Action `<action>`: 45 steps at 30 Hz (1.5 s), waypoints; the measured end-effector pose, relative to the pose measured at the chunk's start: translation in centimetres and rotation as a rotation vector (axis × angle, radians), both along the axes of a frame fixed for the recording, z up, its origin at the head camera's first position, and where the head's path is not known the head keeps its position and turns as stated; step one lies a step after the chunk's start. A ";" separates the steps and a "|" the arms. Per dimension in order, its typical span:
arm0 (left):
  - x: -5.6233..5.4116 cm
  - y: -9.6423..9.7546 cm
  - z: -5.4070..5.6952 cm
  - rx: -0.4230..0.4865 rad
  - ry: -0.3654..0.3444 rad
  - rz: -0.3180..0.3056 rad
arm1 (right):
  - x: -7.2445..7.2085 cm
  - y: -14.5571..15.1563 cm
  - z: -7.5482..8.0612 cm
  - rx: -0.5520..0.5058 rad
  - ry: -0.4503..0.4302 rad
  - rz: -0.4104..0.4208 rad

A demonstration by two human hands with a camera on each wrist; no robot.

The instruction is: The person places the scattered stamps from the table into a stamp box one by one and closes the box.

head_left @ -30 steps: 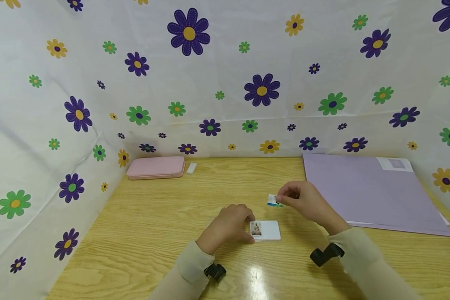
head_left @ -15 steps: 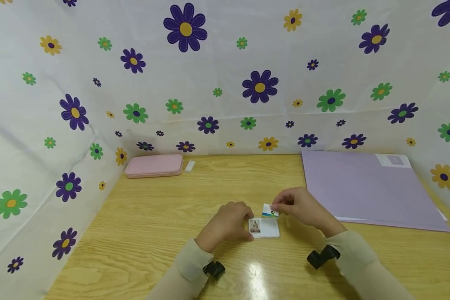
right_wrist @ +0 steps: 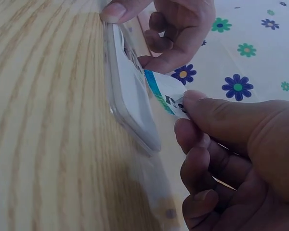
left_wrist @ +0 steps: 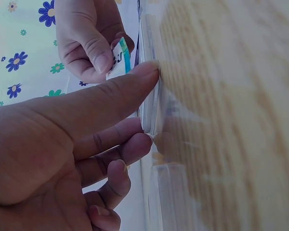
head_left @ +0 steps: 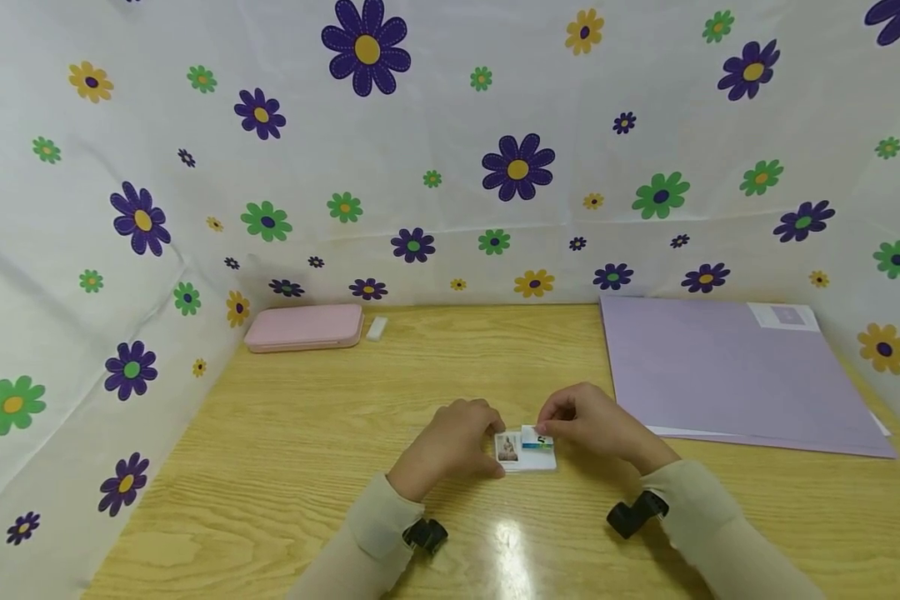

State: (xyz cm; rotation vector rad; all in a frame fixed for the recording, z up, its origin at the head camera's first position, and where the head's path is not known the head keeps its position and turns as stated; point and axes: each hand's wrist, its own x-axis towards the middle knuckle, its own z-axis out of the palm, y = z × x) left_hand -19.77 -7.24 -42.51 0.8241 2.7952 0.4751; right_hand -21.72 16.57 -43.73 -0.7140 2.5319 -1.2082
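Note:
A white, rounded, phone-like slab [head_left: 542, 462] in a clear case lies flat on the table, with a small brownish picture [head_left: 507, 447] on its left part. My left hand [head_left: 450, 446] holds the slab at its left end, thumb on the near edge and fingers at the far edge. Between thumb and fingertips my right hand [head_left: 596, 425] pinches a small white piece [right_wrist: 166, 96], sticker-like, with a blue-green band and dark marks. That piece is tilted just over the slab's right half; whether it touches the surface I cannot tell.
A pink case [head_left: 304, 327] lies at the back left beside a small white block [head_left: 377, 328]. Large lilac folder-like sheets [head_left: 727, 375] cover the back right of the wooden table [head_left: 285, 433]. Flower-patterned cloth [head_left: 420, 125] closes off the back and sides.
My right hand has brought the small sticker-like piece left and nearer, from beyond the slab to over its right half. My left hand keeps its hold. The head view has tilted slightly down.

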 end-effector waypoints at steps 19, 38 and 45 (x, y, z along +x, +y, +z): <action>0.0 -0.1 0.4 -0.014 -0.003 0.000 | 0.2 -0.5 -0.7 0.019 0.038 0.039; -0.1 -0.1 0.2 -0.009 -0.012 0.005 | 0.5 -0.8 -0.8 0.049 0.027 0.033; -0.2 -0.1 0.1 -0.018 -0.023 0.010 | 0.6 -0.9 -0.7 0.050 0.029 0.032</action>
